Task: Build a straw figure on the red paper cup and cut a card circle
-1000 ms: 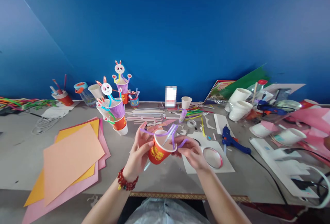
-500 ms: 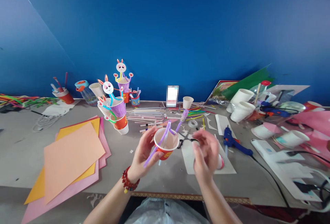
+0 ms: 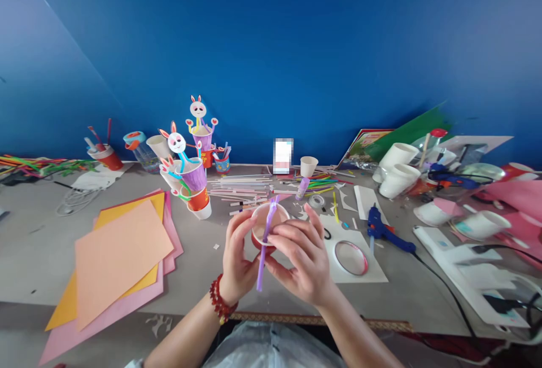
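Note:
My left hand (image 3: 237,250) is wrapped round the left side of a red and white paper cup (image 3: 280,220), its open mouth tilted up toward me. A purple straw (image 3: 261,275) runs across the cup's rim, with its lower end sticking out toward me. From the right, my right hand (image 3: 302,258) has its fingertips and thumb closed in on this straw at the cup's near side. Fingers cover much of the cup's outside. Beyond the cup stands a purple glue stick (image 3: 302,188). A tape roll (image 3: 351,258) lies on white paper (image 3: 375,272) to the right.
Coloured paper sheets (image 3: 122,266) are stacked at left. Bunny-decorated cups (image 3: 193,179) stand behind them. Loose straws (image 3: 241,187) lie along the back. A blue glue gun (image 3: 387,233), its cord and a white power strip (image 3: 449,272) occupy the right. A phone (image 3: 283,157) leans against the wall.
My right hand has moved left from above the white paper to the cup and straw, uncovering the tape roll. The purple straw has swung to a steeper angle.

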The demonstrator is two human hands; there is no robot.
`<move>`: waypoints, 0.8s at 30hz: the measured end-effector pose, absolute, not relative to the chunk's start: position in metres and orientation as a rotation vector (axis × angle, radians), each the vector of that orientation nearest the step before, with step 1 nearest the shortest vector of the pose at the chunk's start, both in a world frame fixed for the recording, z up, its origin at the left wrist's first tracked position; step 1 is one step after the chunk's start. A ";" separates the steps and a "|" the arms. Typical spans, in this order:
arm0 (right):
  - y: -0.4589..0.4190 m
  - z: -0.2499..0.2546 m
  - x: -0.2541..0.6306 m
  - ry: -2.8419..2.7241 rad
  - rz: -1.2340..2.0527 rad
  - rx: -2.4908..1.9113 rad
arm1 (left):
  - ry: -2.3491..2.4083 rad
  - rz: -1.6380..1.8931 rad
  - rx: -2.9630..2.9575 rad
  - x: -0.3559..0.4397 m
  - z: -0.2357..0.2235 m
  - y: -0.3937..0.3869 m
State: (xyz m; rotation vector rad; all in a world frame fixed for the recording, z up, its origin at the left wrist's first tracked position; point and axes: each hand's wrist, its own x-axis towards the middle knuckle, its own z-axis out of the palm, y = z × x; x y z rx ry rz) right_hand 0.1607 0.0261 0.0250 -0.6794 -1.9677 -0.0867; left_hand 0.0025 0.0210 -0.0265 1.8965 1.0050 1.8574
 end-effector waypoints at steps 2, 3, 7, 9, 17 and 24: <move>0.027 0.025 0.161 -1.972 -0.046 -0.666 | 0.993 1.869 1.932 0.002 -0.030 0.021; 0.027 0.024 0.161 -1.962 -0.019 -0.658 | 0.990 1.873 1.943 0.002 -0.032 0.021; 0.028 0.023 0.160 -1.902 0.105 -0.634 | 0.991 1.883 1.956 0.001 -0.035 0.022; 0.028 0.022 0.160 -1.904 0.169 -0.638 | 0.980 1.882 1.949 0.001 -0.035 0.022; 0.028 0.021 0.160 -1.934 0.198 -0.641 | 0.900 1.958 1.916 -0.002 -0.042 0.027; 0.033 0.019 0.158 -1.917 0.298 -0.743 | 0.984 1.924 1.952 -0.005 -0.048 0.033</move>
